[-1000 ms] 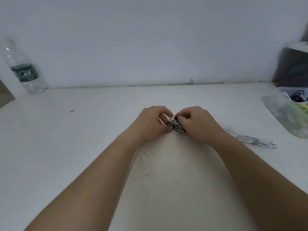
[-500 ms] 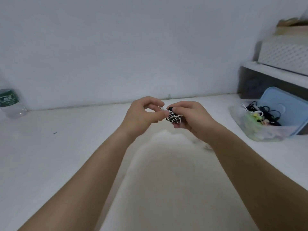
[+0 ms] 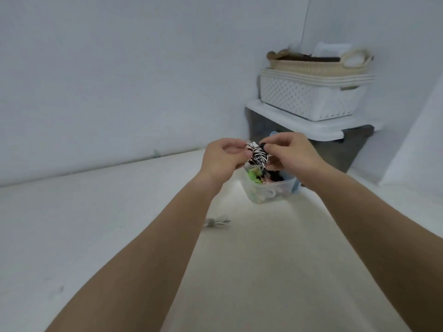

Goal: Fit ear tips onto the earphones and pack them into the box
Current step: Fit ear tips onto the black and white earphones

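Note:
A coiled black-and-white striped earphone bundle [image 3: 258, 157] hangs in the air between both hands. My left hand [image 3: 221, 159] pinches its left end with curled fingers. My right hand [image 3: 291, 153] grips its right side, thumb and forefinger by a black tip at the top. Directly below them stands a clear plastic box [image 3: 268, 191] on the white table, holding green, black and pink earphones; a blue lid [image 3: 297, 185] shows behind it. My hands hide the box's far rim.
A loose white cable piece [image 3: 215, 222] lies on the table [image 3: 96, 224] left of the box. At the back right a dark bin with a white lid [image 3: 311, 130] carries a white perforated basket [image 3: 309, 97] and a woven basket [image 3: 318, 64].
Both hands lifted the striped bundle off the table and carried it right, over the clear box. The view swung right; the water bottle has left the frame.

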Available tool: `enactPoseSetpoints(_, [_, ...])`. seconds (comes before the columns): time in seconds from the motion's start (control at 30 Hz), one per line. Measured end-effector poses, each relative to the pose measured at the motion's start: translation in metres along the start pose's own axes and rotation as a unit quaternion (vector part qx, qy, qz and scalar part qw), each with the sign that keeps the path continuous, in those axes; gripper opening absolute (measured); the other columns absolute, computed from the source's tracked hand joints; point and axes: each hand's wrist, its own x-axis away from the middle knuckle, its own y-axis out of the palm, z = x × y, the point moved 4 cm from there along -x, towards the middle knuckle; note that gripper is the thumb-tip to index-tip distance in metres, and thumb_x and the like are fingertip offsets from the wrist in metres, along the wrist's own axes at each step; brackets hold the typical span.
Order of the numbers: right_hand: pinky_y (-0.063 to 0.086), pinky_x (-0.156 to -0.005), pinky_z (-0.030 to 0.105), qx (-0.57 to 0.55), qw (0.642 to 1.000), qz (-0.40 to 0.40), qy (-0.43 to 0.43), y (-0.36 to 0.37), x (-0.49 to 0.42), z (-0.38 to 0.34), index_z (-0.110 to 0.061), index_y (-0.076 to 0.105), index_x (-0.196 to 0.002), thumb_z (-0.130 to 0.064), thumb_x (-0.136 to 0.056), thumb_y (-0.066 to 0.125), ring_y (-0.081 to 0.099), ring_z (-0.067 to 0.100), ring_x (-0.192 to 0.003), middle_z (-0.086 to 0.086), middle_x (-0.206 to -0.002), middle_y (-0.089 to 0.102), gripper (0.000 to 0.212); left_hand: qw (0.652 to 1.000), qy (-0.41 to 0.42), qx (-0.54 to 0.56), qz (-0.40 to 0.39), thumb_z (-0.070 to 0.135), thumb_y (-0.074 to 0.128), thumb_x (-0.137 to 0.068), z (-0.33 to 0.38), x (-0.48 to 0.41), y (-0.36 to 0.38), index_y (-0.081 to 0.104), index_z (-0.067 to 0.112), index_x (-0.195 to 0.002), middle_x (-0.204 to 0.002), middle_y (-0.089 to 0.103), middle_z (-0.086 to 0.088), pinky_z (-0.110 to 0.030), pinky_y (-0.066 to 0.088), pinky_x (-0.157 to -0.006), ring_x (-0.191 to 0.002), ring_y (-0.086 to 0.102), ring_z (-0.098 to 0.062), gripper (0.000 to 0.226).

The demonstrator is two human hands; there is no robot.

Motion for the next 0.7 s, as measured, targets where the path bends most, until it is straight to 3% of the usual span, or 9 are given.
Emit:
enactPoseSetpoints(0.13, [0.059,-0.073,0.032,0.179,0.982,0.050,-0.039,-0.028,-0.021,0.019,-0.016,0.076,-0.093,-0.008,-0.091,0.059,0.070,0.020,-0.074,0.002,-0.080,0.074,0.019,0.994,0.022,-0.104,-0.008,0.000,0.079,-0.080,-0.009,-0.023,0.038,0.065,0.015,-0.096,-0.085,0.072,-0.005,-0.026,0.053,-0.066,-0.069,0.067,-0.013,0.026])
enactPoseSetpoints(0.2, [0.051,-0.077,0.026,0.305,0.950,0.021,-0.065,-0.027,-0.025,0.024,-0.021,0.077,-0.095,-0.008,-0.090,0.056,0.067,0.018,-0.085,-0.003,-0.085,0.073,0.025,0.974,0.038,-0.221,-0.023,0.005,0.081,-0.078,-0.015,-0.028,0.046,0.065,0.019,-0.097,-0.086,0.073,-0.003,-0.026,0.052,-0.067,-0.072,0.065,-0.013,0.029])
enactPoseSetpoints(0.27, [0.053,-0.085,0.030,0.389,0.918,-0.031,-0.075,-0.026,-0.028,0.032,-0.022,0.078,-0.101,-0.008,-0.092,0.055,0.065,0.017,-0.092,-0.002,-0.098,0.074,0.028,0.942,0.063,-0.326,-0.057,0.007,0.082,-0.075,-0.021,-0.030,0.054,0.065,0.020,-0.096,-0.084,0.072,-0.001,-0.029,0.053,-0.072,-0.074,0.063,-0.013,0.029])
enactPoseSetpoints(0.33, [0.053,-0.087,0.032,0.407,0.908,-0.059,-0.078,-0.026,-0.031,0.037,-0.022,0.077,-0.104,-0.006,-0.093,0.058,0.062,0.015,-0.089,-0.002,-0.100,0.074,0.027,0.908,0.092,-0.402,-0.078,0.012,0.083,-0.075,-0.021,-0.030,0.058,0.065,0.018,-0.094,-0.085,0.070,0.000,-0.034,0.053,-0.075,-0.077,0.063,-0.017,0.027])
enactPoseSetpoints(0.43, [0.051,-0.081,0.024,0.383,0.917,-0.063,-0.095,-0.027,-0.034,0.036,-0.022,0.074,-0.096,-0.002,-0.090,0.063,0.065,0.013,-0.087,-0.002,-0.096,0.074,0.024,0.874,0.105,-0.466,-0.094,0.022,0.083,-0.076,-0.014,-0.030,0.056,0.067,0.018,-0.096,-0.088,0.071,0.002,-0.036,0.053,-0.077,-0.085,0.064,-0.020,0.026])
enactPoseSetpoints(0.57, [0.047,-0.070,0.022,0.398,0.907,-0.074,-0.120,-0.024,-0.034,0.030,-0.018,0.077,-0.096,-0.002,-0.090,0.064,0.061,0.009,-0.073,-0.013,-0.074,0.062,0.021,0.873,0.106,-0.461,-0.116,0.021,0.080,-0.081,-0.013,-0.031,0.046,0.072,0.018,-0.098,-0.095,0.072,0.003,-0.032,0.052,-0.080,-0.083,0.062,-0.016,0.018])
enactPoseSetpoints(0.7, [0.051,-0.080,0.030,0.421,0.897,-0.025,-0.134,-0.026,-0.029,0.027,-0.019,0.077,-0.103,-0.011,-0.092,0.061,0.060,0.017,-0.081,-0.003,-0.084,0.067,0.021,0.868,0.135,-0.468,-0.100,0.018,0.072,-0.088,-0.013,-0.024,0.043,0.078,0.018,-0.093,-0.088,0.067,0.008,-0.024,0.044,-0.073,-0.077,0.055,-0.012,0.008])
